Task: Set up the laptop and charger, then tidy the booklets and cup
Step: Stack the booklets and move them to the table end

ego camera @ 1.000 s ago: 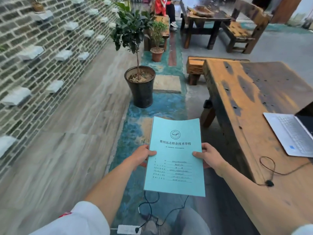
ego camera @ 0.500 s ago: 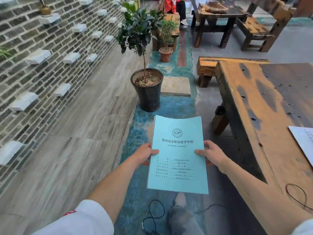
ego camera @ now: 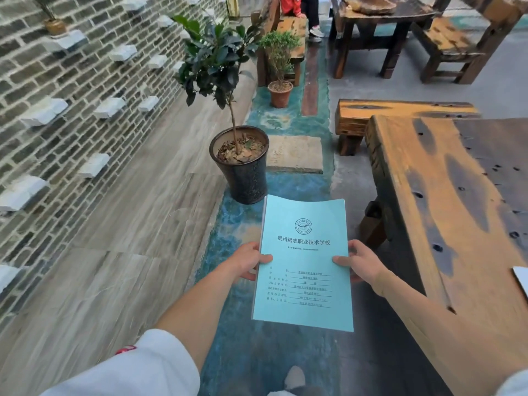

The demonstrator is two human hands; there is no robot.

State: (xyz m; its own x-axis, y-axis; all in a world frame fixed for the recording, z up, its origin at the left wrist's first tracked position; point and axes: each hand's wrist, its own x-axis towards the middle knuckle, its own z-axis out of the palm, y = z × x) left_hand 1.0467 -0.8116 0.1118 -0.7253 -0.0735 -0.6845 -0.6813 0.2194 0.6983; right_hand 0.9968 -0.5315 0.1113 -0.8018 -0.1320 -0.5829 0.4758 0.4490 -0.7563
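Observation:
A light blue booklet [ego camera: 304, 252] with a round emblem and printed text is held flat in front of me, over the blue floor strip. My left hand [ego camera: 250, 261] grips its left edge and my right hand [ego camera: 358, 261] grips its right edge, thumbs on the cover. Only a white corner of the laptop [ego camera: 521, 278] shows at the right edge, lying on the wooden table [ego camera: 445, 212]. No cup or charger is in view.
A black potted tree [ego camera: 243, 164] stands just beyond the booklet. A small terracotta pot [ego camera: 280, 92] sits farther back. A wooden bench [ego camera: 371, 115] butts the table's far end. A brick wall [ego camera: 71, 95] runs along the left. A seated person and more wooden furniture are at the back.
My view has swung left and moved forward along the table; the laptop slid almost out of frame and the floor cable is gone from sight. Both hands keep holding the booklet.

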